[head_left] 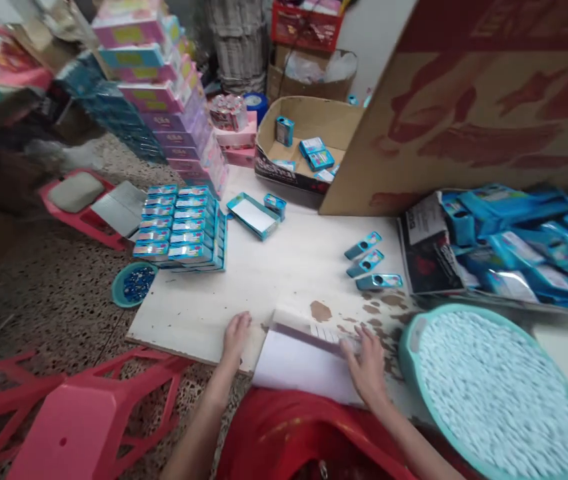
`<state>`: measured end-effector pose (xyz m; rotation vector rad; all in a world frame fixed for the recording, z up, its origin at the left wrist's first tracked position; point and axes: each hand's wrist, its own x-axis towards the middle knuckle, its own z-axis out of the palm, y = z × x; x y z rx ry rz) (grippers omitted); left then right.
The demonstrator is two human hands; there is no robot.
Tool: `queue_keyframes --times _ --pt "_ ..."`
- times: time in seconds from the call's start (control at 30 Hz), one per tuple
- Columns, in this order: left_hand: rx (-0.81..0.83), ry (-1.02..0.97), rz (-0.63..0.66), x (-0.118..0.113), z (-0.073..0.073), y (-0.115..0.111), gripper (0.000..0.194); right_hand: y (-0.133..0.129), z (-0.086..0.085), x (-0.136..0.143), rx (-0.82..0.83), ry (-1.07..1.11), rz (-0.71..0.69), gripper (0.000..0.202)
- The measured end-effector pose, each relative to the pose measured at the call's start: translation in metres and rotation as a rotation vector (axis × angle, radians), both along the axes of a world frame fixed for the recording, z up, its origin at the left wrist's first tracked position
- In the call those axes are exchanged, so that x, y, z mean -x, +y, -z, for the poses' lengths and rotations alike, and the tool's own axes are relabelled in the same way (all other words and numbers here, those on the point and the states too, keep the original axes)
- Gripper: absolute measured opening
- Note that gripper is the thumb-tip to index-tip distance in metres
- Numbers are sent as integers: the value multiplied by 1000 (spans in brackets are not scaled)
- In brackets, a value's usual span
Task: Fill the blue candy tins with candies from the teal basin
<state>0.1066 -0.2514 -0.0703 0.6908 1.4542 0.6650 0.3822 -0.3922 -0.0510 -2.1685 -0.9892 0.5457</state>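
A white sheet or flat carton piece (304, 363) lies at the table's near edge, its upper part folded or overlapped by a clear-looking strip. My right hand (367, 360) rests on its right end with the fingers spread. My left hand (237, 337) is just left of the sheet, low over the table, fingers slightly bent and holding nothing visible. Beyond them, several small blue boxes (379, 281) lie on the right of the table. An open blue tray (254, 215) stands farther back, beside another small blue box (275, 205).
Stacked blue boxes (191, 230) stand at the table's left. A large basin of pale pieces (499, 393) is at the right, below a carton of blue packs (529, 240). Behind are an open carton (309, 110) and a tall cardboard panel (464, 113). Red stools (69, 427) stand left.
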Motion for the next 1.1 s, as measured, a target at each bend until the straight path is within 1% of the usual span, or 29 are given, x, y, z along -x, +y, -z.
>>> queue_keyframes --times 0.03,0.07,0.1,0.13,0.2,0.23,0.27,0.33,0.37,0.43,0.47,0.5,0.53,0.6,0.67,0.7,0.77,0.83,0.93,1.0,1.03,1.07,1.1 --pt "-37 2 97 -14 -2 -6 36 -13 2 -7 39 26 31 65" --pt "-69 -8 201 -27 -4 -8 40 -20 4 -10 58 81 32 64" --pt "-84 -16 293 -37 -7 -8 45 -22 6 -11 58 144 13 62" --pt "-83 -17 349 -46 -10 -7 53 -22 8 -11 42 195 -11 60" --pt "-56 12 371 -56 -17 -2 71 -16 11 -8 -3 234 -33 56" --pt "-28 17 345 -59 -20 0 77 -14 11 -7 -21 233 -28 55" --pt "11 0 301 -59 -24 1 80 -13 11 -6 -37 230 -20 53" --pt "119 -96 232 -58 -30 4 71 -15 10 -6 -68 229 -10 50" --pt "183 -156 226 -58 -33 5 67 -17 9 -6 -77 224 -6 49" --pt "283 -261 295 -58 -38 6 73 -24 7 -4 -72 206 -17 48" --pt "292 -276 351 -59 -40 6 74 -28 7 -2 -62 192 -40 46" --pt "266 -263 409 -62 -42 6 71 -32 6 0 -49 172 -74 44" --pt "205 -230 461 -65 -44 6 66 -36 5 3 -37 138 -111 43" --pt "36 -166 538 -73 -54 5 56 -43 -2 7 -32 5 -142 45" --pt "-128 -169 624 -80 -72 3 48 -51 -18 9 -55 -206 -97 49" --pt "-204 -179 673 -83 -84 2 43 -54 -29 9 -75 -321 -64 50" --pt "-343 -169 772 -88 -113 2 34 -59 -60 8 -109 -519 -14 52" --pt "-469 -138 861 -91 -143 1 28 -60 -95 6 -121 -646 27 59" --pt "-608 -138 960 -98 -182 -1 28 -60 -143 1 -141 -718 132 74" --pt "-680 -132 991 -105 -200 -4 30 -63 -167 -7 -173 -727 201 82" --pt "-710 -124 989 -109 -207 -7 30 -67 -176 -11 -190 -716 208 82" --pt "-735 -116 984 -113 -213 -11 30 -72 -184 -16 -204 -682 180 77" --pt "-754 -109 992 -117 -218 -15 31 -78 -189 -21 -211 -614 112 69"
